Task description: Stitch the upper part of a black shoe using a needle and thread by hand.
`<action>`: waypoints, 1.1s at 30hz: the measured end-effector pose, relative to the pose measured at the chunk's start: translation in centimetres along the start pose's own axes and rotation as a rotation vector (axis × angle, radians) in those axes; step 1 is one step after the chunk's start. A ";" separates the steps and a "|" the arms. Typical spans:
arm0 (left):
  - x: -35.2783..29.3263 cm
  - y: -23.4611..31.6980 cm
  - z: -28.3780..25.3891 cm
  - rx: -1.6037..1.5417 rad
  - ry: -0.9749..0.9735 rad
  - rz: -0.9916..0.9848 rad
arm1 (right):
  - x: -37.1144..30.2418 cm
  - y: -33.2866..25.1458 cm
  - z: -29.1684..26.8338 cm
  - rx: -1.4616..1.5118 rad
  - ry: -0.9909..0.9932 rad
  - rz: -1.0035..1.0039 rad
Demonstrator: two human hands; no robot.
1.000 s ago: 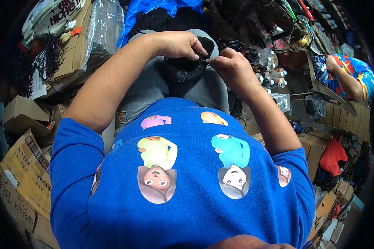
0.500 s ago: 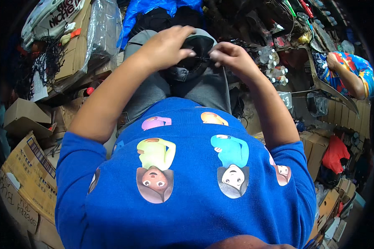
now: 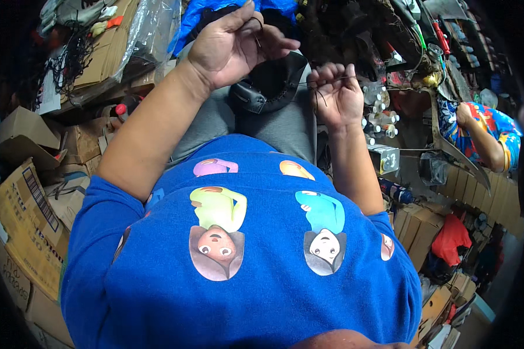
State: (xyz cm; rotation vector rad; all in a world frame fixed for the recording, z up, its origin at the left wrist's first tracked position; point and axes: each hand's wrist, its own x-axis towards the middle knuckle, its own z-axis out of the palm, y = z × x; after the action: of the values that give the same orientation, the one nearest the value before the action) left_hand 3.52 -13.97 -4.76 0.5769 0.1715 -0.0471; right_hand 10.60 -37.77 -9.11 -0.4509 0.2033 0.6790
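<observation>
A rounded black leather-like piece [image 3: 251, 100] rests on my grey-trousered lap, with a dark hollow in its middle and a row of stitches along its edge. A pale grey mark shows on its near left side; its exact kind is unclear. My left hand [image 3: 227, 49] is raised over its far left, palm partly up, with black thread looped about the fingers. To the right of the piece, my right hand [image 3: 339, 99] has curled fingers closed on black thread [image 3: 317, 100], which runs toward the piece and dangles below the fingers.
Cardboard [image 3: 26, 209] and boxes crowd the left side. Small clear bottles [image 3: 383, 119] stand to the right of my lap. Farther right, another person's arm [image 3: 480, 136] shows beside a colourful garment. A red cloth [image 3: 451, 239] lies lower right, and blue sheeting [image 3: 195, 14] is beyond my lap.
Both hands have moved away from the black piece and turned their palms up. My left went farther out, my right moved slightly right. Thread now shows at both hands.
</observation>
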 end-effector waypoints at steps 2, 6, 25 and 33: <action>0.8 0.4 -2.4 -0.024 -0.171 -0.102 | -1.4 -0.8 -0.9 -0.223 -0.099 0.063; 1.4 1.6 -6.3 0.117 -0.136 -0.151 | -3.4 -2.1 -3.5 -0.299 -0.222 0.087; -2.3 -5.1 -3.7 1.794 -0.480 0.488 | 2.1 -2.3 2.5 -1.788 -0.213 0.099; -2.7 -4.1 -2.9 1.693 -0.508 0.318 | 1.1 0.2 0.9 -1.714 -0.070 -0.059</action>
State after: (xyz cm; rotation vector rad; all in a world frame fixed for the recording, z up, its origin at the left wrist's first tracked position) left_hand 0.02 -15.80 -8.87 2.2375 -0.5420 -0.0181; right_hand 11.34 -36.64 -8.69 -2.0467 -0.5418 0.6777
